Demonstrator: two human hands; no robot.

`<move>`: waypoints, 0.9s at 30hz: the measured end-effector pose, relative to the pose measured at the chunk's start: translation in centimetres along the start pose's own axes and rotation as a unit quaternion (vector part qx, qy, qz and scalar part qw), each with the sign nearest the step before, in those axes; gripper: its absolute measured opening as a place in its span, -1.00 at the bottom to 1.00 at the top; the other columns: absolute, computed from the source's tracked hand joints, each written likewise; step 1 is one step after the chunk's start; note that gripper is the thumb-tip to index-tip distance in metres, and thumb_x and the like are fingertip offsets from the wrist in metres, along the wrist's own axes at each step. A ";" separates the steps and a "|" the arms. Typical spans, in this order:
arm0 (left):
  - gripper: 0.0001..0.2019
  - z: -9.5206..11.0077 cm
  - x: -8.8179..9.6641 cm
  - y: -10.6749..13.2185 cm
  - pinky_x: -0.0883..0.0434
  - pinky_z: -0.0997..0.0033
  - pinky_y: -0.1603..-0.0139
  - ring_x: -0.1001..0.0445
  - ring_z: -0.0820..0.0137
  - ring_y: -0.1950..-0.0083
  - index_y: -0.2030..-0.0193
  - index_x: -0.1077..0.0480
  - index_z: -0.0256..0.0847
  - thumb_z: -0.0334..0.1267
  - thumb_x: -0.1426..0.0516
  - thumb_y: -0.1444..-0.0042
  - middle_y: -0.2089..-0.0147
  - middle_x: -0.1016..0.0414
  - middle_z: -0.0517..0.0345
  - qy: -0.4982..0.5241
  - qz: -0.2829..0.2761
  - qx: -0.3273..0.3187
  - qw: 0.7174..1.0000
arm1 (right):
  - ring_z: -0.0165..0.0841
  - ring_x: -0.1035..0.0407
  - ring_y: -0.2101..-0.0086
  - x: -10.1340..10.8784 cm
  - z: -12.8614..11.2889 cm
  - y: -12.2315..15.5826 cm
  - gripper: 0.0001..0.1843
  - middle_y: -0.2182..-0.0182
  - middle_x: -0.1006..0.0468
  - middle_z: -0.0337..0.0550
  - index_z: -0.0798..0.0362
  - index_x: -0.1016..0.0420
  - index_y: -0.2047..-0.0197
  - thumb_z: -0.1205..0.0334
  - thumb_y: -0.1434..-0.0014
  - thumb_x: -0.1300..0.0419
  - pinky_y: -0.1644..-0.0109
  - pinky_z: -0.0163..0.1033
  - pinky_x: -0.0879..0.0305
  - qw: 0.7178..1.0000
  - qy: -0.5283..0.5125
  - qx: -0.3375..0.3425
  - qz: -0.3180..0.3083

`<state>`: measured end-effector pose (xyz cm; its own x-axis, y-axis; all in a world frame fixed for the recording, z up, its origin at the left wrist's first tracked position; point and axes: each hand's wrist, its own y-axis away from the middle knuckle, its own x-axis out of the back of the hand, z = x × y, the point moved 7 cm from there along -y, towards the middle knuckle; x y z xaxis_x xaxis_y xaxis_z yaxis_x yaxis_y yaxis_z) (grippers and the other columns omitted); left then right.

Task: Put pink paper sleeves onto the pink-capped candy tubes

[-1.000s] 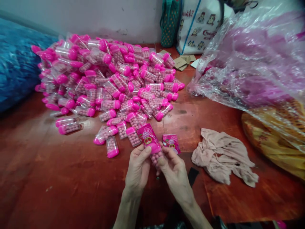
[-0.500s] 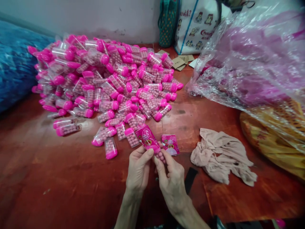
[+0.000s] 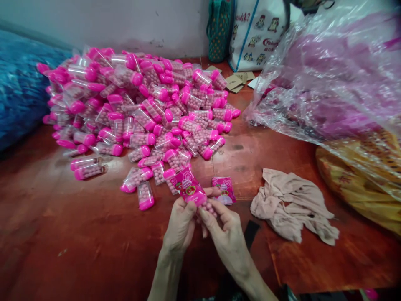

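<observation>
Both hands pinch one clear candy tube point(image 3: 205, 205) with a pink cap, filled with small pink balls. A bright pink printed label point(image 3: 188, 185) stands up from the tube's cap end. My left hand point(image 3: 180, 228) grips the cap end from the left. My right hand point(image 3: 227, 236) holds the tube body from the right. Just beyond the fingers a second pink label point(image 3: 224, 189) lies flat on the red-brown table point(image 3: 78, 238). A big heap of similar pink-capped tubes point(image 3: 138, 104) covers the table ahead, its nearest tubes a short way from my left hand.
A crumpled beige cloth point(image 3: 294, 205) lies to the right of my hands. A large clear plastic bag point(image 3: 328, 75) of pink goods and a yellow bag point(image 3: 366, 179) fill the right side. A blue bag point(image 3: 19, 88) lies far left. Two tote bags point(image 3: 250, 29) stand by the wall.
The label and tube have tipped further left in my hands. My left thumb has slid up onto the cap end, and both hands sit slightly lower.
</observation>
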<state>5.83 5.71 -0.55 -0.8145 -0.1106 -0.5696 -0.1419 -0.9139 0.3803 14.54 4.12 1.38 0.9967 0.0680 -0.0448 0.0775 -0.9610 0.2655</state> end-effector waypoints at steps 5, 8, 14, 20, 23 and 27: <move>-0.76 -0.4 -0.5 -0.2 -0.19 0.65 0.74 -0.39 0.50 0.53 0.24 -0.48 -0.32 -0.25 -0.05 -0.09 0.28 -0.52 -0.05 -0.006 0.028 -0.004 1.000 | -0.53 -0.20 0.62 -0.2 0.3 0.2 -0.80 0.62 -0.32 -0.31 0.10 -0.43 0.21 0.22 -0.16 -0.06 0.56 -0.46 -0.13 0.999 0.038 0.005 0.035; -0.76 -1.2 -1.0 -0.3 -0.08 0.69 0.81 -0.31 0.58 0.62 0.22 -0.48 -0.32 -0.27 -0.05 -0.09 0.28 -0.51 -0.04 -0.003 0.006 0.012 1.000 | -0.52 -0.21 0.59 0.3 0.4 0.3 -0.81 0.58 -0.35 -0.28 0.10 -0.43 0.23 0.21 -0.17 -0.06 0.53 -0.45 -0.15 0.998 0.037 -0.003 0.057; -0.73 -2.2 -0.9 0.0 -0.15 0.69 0.82 -0.22 0.63 0.70 0.19 -0.46 -0.32 -0.20 -0.07 -0.07 0.44 -0.48 0.06 0.007 -0.007 0.042 0.999 | -0.58 -0.07 0.66 0.0 0.9 0.1 -0.77 0.65 -0.25 -0.36 0.11 -0.40 0.23 0.15 -0.18 -0.05 0.62 -0.47 -0.03 0.991 -0.127 -0.046 0.013; -0.69 -0.9 -0.6 -0.1 -0.25 0.61 0.78 -0.26 0.59 0.68 0.16 -0.42 -0.32 -0.13 -0.05 -0.09 0.36 -0.50 0.02 0.019 0.019 0.009 1.000 | -0.56 -0.11 0.64 0.2 0.9 -0.2 -0.80 0.66 -0.23 -0.37 0.10 -0.40 0.27 0.16 -0.18 -0.05 0.58 -0.44 -0.05 0.998 -0.045 -0.023 0.035; -0.74 -1.1 -0.6 -0.2 -0.22 0.61 0.80 -0.26 0.57 0.69 0.20 -0.41 -0.33 -0.19 -0.05 -0.09 0.39 -0.50 0.03 0.008 0.029 0.006 1.000 | -0.54 -0.15 0.63 0.4 0.9 0.0 -0.79 0.63 -0.27 -0.34 0.10 -0.40 0.20 0.18 -0.19 -0.03 0.56 -0.43 -0.09 0.999 -0.008 -0.012 0.047; -0.73 -2.2 -0.7 0.0 -0.14 0.63 0.83 -0.21 0.60 0.73 0.26 -0.41 -0.33 -0.14 -0.06 -0.07 0.47 -0.46 0.09 -0.002 0.054 0.012 0.998 | -0.53 -0.18 0.60 0.9 1.1 0.4 -0.78 0.61 -0.27 -0.32 0.10 -0.42 0.23 0.18 -0.19 -0.03 0.55 -0.44 -0.11 0.997 -0.003 -0.015 0.076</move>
<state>7.60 4.94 -1.74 -0.8281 -0.2067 -0.5211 -0.0664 -0.8868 0.4573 15.43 3.50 0.42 0.9968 -0.0792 -0.0084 -0.0731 -0.9517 0.2981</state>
